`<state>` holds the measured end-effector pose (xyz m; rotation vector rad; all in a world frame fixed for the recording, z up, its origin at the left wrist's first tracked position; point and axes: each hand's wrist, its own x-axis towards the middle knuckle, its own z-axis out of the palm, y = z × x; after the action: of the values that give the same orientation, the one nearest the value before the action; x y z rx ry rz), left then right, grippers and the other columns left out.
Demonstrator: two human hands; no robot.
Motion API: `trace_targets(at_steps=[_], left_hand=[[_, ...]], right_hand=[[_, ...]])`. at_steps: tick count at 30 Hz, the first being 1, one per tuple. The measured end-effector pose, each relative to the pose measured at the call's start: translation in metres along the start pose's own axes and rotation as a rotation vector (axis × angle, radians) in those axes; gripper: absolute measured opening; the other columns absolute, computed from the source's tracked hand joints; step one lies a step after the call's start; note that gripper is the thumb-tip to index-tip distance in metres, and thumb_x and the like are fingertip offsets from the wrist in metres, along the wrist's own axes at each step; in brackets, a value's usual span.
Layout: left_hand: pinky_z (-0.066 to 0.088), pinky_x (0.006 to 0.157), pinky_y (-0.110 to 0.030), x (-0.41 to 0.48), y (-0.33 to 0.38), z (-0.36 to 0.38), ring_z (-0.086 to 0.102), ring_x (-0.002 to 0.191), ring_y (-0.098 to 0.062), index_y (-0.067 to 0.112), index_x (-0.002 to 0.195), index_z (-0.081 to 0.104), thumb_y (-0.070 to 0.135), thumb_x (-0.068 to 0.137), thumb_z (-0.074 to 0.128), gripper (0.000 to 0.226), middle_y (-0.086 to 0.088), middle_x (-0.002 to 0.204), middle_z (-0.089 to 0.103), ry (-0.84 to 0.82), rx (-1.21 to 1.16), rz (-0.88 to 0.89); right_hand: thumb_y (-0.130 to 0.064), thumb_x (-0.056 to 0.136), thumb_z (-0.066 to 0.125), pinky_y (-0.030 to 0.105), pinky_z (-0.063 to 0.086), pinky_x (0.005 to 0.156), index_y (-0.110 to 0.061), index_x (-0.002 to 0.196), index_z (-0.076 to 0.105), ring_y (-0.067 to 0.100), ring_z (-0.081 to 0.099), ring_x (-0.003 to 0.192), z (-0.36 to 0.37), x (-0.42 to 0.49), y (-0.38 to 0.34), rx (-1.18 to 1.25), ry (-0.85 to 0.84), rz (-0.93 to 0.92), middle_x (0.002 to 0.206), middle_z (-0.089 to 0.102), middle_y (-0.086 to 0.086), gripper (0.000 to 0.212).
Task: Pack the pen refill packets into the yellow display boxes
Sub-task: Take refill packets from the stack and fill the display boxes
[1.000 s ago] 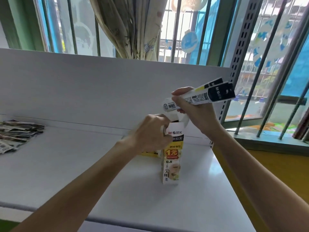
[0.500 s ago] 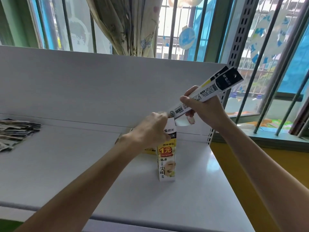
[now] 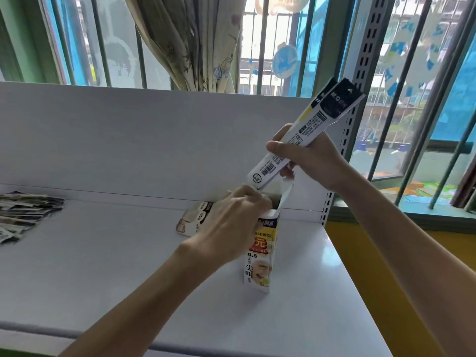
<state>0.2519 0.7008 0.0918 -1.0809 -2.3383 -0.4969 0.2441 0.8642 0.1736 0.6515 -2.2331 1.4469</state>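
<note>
Right hand (image 3: 309, 163) grips the pen refill packets (image 3: 313, 124), now tilted steeper toward the yellow display box (image 3: 260, 261); left hand (image 3: 231, 228) clamps its rim; insertion looks imminent.

Likely a shop: white shelf (image 3: 103, 253) with slotted upright (image 3: 367, 55), price-marked yellow display box (image 3: 258, 269).

tilted refill packets (image 3: 318, 121) above upright open yellow box (image 3: 259, 266).

left hand (image 3: 231, 222) over display box (image 3: 257, 269) mouth, open shelf (image 3: 103, 266) leftward
</note>
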Motion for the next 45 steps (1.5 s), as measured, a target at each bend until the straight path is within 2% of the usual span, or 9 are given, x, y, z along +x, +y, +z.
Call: trace_targets(at_steps=[5, 15, 21, 26, 28, 32, 36, 41, 45], left_hand=[[0.046, 0.073, -0.035, 0.001, -0.003, 0.003, 0.058, 0.100, -0.023, 0.020, 0.108, 0.052, 0.004, 0.074, 0.071, 0.042, 0.002, 0.100, 0.072, 0.049, 0.034, 0.100], [0.031, 0.100, -0.026, 0.003, -0.006, 0.004, 0.066, 0.093, -0.020, 0.012, 0.099, 0.065, 0.004, 0.072, 0.071, 0.028, 0.001, 0.100, 0.071, 0.030, 0.087, 0.088], [0.045, 0.090, -0.036, 0.005, -0.005, -0.003, 0.064, 0.088, -0.028, 0.012, 0.107, 0.062, 0.004, 0.080, 0.065, 0.028, -0.002, 0.107, 0.069, -0.070, 0.041, 0.067], [0.045, 0.092, -0.034, 0.009, -0.003, -0.004, 0.063, 0.091, -0.025, 0.006, 0.110, 0.056, 0.001, 0.082, 0.058, 0.028, -0.009, 0.110, 0.066, -0.137, 0.054, 0.110], [0.047, 0.091, -0.031, 0.010, -0.001, -0.006, 0.061, 0.093, -0.024, 0.006, 0.112, 0.051, 0.005, 0.085, 0.054, 0.027, -0.011, 0.108, 0.064, -0.188, 0.085, 0.109], [0.044, 0.094, -0.032, 0.011, -0.002, -0.008, 0.055, 0.097, -0.020, 0.012, 0.119, 0.040, 0.013, 0.088, 0.055, 0.034, -0.007, 0.107, 0.060, -0.249, 0.131, 0.068], [0.038, 0.095, -0.029, 0.010, -0.001, -0.007, 0.053, 0.100, -0.017, 0.014, 0.112, 0.042, 0.012, 0.086, 0.058, 0.030, -0.003, 0.107, 0.060, -0.221, 0.082, 0.038], [0.018, 0.072, -0.012, 0.008, 0.004, -0.009, 0.047, 0.095, -0.012, 0.016, 0.121, 0.045, 0.009, 0.087, 0.057, 0.036, 0.001, 0.127, 0.054, -0.153, 0.004, -0.025], [0.021, 0.078, -0.016, 0.006, -0.003, -0.005, 0.049, 0.089, -0.012, 0.020, 0.123, 0.047, 0.010, 0.085, 0.061, 0.042, 0.001, 0.122, 0.058, -0.125, -0.013, -0.032]], right_hand=[[-0.009, 0.085, 0.062, 0.019, 0.048, 0.044, -0.012, 0.072, 0.055, 0.016, 0.060, 0.052, -0.006, -0.001, 0.007, -0.034, 0.010, 0.018, 0.062, 0.066, -0.006, 0.015], [-0.017, 0.082, 0.066, 0.017, 0.052, 0.066, -0.017, 0.084, 0.064, 0.005, 0.065, 0.075, -0.007, 0.010, 0.022, -0.326, -0.472, 0.117, 0.084, 0.066, -0.002, 0.003], [-0.028, 0.075, 0.072, 0.019, 0.053, 0.066, -0.018, 0.090, 0.068, 0.009, 0.067, 0.077, -0.005, 0.016, 0.023, -0.415, -0.381, 0.056, 0.084, 0.067, -0.007, 0.019], [-0.025, 0.078, 0.070, 0.019, 0.052, 0.066, -0.018, 0.090, 0.066, 0.012, 0.067, 0.077, 0.003, 0.017, 0.020, -0.500, -0.506, 0.142, 0.083, 0.066, -0.007, 0.014], [-0.028, 0.081, 0.068, 0.021, 0.053, 0.067, -0.013, 0.098, 0.067, 0.008, 0.066, 0.076, -0.001, 0.016, 0.016, -0.447, -0.547, 0.134, 0.086, 0.067, -0.002, 0.023], [-0.061, 0.071, 0.063, 0.035, 0.044, 0.061, 0.012, 0.105, 0.058, 0.025, 0.051, 0.059, -0.005, 0.009, 0.008, -0.249, -0.408, 0.096, 0.082, 0.057, 0.027, 0.081], [-0.030, 0.082, 0.063, 0.019, 0.038, 0.049, 0.003, 0.075, 0.065, 0.004, 0.046, 0.041, -0.014, 0.016, 0.002, -0.410, -0.337, 0.033, 0.051, 0.057, -0.005, 0.034], [-0.026, 0.083, 0.065, 0.033, 0.053, 0.070, -0.009, 0.084, 0.064, 0.019, 0.062, 0.075, 0.007, 0.012, 0.026, -0.609, -0.434, 0.153, 0.078, 0.064, 0.002, 0.016], [-0.023, 0.079, 0.068, 0.029, 0.048, 0.064, -0.007, 0.082, 0.066, 0.014, 0.059, 0.066, -0.002, 0.008, 0.021, -0.462, -0.406, 0.196, 0.077, 0.067, 0.006, 0.017]])
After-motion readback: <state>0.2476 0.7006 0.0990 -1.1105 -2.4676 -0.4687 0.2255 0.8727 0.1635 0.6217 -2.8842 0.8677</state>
